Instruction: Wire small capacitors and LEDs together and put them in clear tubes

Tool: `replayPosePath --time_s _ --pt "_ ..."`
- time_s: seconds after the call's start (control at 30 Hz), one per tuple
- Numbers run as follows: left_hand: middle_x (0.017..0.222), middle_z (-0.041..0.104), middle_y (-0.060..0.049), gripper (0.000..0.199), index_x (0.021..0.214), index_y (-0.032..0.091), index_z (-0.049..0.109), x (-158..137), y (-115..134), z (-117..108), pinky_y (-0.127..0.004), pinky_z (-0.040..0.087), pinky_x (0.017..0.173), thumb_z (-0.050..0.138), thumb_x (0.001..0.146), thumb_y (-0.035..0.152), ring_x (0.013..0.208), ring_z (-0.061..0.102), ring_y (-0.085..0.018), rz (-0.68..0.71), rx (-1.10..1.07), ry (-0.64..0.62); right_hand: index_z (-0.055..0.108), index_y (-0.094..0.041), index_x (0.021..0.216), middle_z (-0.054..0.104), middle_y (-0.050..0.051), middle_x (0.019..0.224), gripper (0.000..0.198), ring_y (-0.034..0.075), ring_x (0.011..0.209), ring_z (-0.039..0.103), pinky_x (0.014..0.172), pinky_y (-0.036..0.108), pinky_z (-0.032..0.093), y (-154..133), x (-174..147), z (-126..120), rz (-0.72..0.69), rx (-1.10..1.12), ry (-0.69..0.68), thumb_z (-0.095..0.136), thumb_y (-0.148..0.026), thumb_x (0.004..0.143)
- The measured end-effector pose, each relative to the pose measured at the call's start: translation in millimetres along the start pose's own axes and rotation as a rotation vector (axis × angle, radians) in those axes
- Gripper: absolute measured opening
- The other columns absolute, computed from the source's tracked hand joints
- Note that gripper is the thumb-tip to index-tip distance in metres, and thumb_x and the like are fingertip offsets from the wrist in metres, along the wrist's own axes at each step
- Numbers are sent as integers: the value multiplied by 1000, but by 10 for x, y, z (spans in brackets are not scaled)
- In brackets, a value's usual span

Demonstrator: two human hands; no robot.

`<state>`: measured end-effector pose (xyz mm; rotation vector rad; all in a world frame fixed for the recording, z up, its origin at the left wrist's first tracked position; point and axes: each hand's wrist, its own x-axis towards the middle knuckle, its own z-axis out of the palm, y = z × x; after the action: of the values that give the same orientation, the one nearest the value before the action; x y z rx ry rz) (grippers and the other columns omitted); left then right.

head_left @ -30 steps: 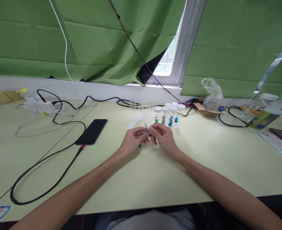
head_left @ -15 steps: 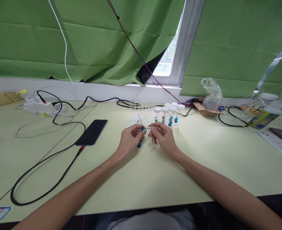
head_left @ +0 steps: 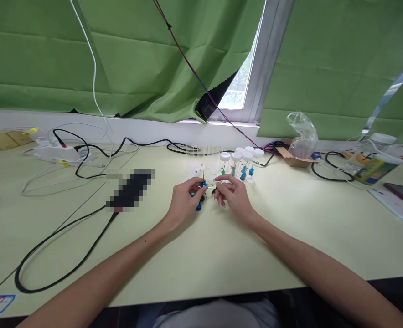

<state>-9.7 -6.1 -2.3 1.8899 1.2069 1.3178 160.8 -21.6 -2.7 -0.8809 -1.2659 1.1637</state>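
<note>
My left hand (head_left: 185, 200) is closed in a pinch on a shiny blue beaded piece (head_left: 204, 184), from which a thin dark wire (head_left: 203, 172) sticks up. More blue beads (head_left: 198, 206) hang below the fingers. Close beside it, my right hand (head_left: 234, 193) is also pinched, around a thin, pale, rod-like bit too small to name; a small dark part shows under its fingertips. Just beyond my hands stand clear tubes with white caps (head_left: 224, 156), holding green and blue pieces (head_left: 251, 171) on wires. Uncapped clear tubes (head_left: 193, 157) stand to their left.
A blurred-out phone (head_left: 131, 191) with a black cable (head_left: 63, 223) lies to the left. White adapters and cables (head_left: 59, 152) sit at the back left. A cardboard box with a plastic bag (head_left: 303, 142) is behind on the right. A white phone (head_left: 395, 205) rests at far right.
The wire on the blue beaded piece has turned more upright. My right fingers have shifted slightly, and a dark part shows more under them. Both hands stay in nearly the same place.
</note>
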Motion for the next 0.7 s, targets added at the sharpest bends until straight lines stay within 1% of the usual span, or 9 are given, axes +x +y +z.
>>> replayPosePath --time_s 0.23,0.33,0.53,0.7 --pt "81 75 -4 19 92 21 71 0 -11 -3 -32 53 73 67 82 36 69 68 -20 59 78 23 60 -19 93 64 -3 55 29 10 40 48 41 23 36 47 49 -14 82 96 16 74 -39 77" --pt "83 75 -4 19 93 20 71 1 -22 -3 -31 53 73 66 83 36 70 67 -20 73 105 18 59 -19 92 64 -3 54 30 10 40 48 40 22 34 57 54 -10 105 117 24 75 -39 75" --pt "85 75 -4 20 95 20 71 3 -48 -9 -31 53 74 64 86 36 72 67 -19 117 149 24 59 -19 92 65 -2 56 28 10 41 50 40 22 36 72 48 -14 117 148 21 75 -36 76" --pt "89 75 -4 22 98 20 72 1 -73 -14 -30 53 76 62 89 37 75 68 -19 160 165 24 59 -19 92 64 -3 55 30 9 38 48 38 21 32 64 51 -8 150 205 17 76 -36 74"
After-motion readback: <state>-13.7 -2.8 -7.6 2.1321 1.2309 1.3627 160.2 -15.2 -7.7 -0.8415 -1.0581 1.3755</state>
